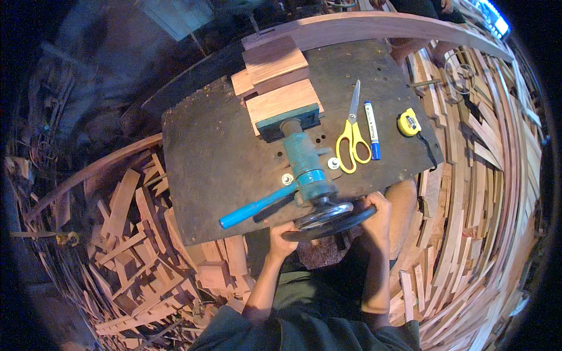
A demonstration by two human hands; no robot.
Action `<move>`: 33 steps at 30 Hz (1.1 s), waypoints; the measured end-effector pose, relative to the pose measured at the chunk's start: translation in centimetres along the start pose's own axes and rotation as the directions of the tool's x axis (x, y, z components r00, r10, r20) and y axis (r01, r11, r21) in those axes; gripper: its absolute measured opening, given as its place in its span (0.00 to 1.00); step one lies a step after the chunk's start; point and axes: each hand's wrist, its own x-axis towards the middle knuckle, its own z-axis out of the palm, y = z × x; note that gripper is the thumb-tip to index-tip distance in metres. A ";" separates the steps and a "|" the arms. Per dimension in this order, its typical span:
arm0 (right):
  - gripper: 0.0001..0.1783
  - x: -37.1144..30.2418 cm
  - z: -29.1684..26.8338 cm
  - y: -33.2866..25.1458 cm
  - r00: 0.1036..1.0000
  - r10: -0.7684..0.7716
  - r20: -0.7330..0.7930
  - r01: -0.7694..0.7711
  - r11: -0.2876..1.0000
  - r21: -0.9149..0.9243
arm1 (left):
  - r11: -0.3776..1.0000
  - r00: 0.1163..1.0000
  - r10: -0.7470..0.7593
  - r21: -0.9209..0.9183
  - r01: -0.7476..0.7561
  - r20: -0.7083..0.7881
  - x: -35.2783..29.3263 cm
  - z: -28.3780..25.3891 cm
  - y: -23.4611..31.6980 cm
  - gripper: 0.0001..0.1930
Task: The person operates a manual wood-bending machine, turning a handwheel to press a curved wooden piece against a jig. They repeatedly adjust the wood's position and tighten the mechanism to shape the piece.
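Both of my hands grip the rim of a dark handwheel [325, 221] at the near edge of the black worktable [216, 146]. My left hand [282, 240] is closed on its left side, and my right hand [377, 213] wraps round its right side. From the wheel a blue-green screw clamp [303, 155] runs away from me, with a blue lever [249, 212] sticking out to the left. The clamp's flat jaw plate [290, 123] meets a wooden block [284, 100]. Beyond that, another wooden block [275, 61] stands against a long curved board [363, 30].
Yellow-handled scissors [353, 137], a white marker with a blue cap [372, 130] and a yellow tape measure [409, 122] lie right of the clamp. Offcuts [134, 234] heap up on the left, and long wood strips [462, 193] on the right. Another person's hand [448, 7] shows at the top.
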 end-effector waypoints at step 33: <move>0.13 0.2 -0.4 -1.2 0.999 -0.030 0.009 0.031 0.999 -0.039 | 0.997 0.997 0.047 -0.056 -0.050 -0.056 0.6 0.4 0.2 0.09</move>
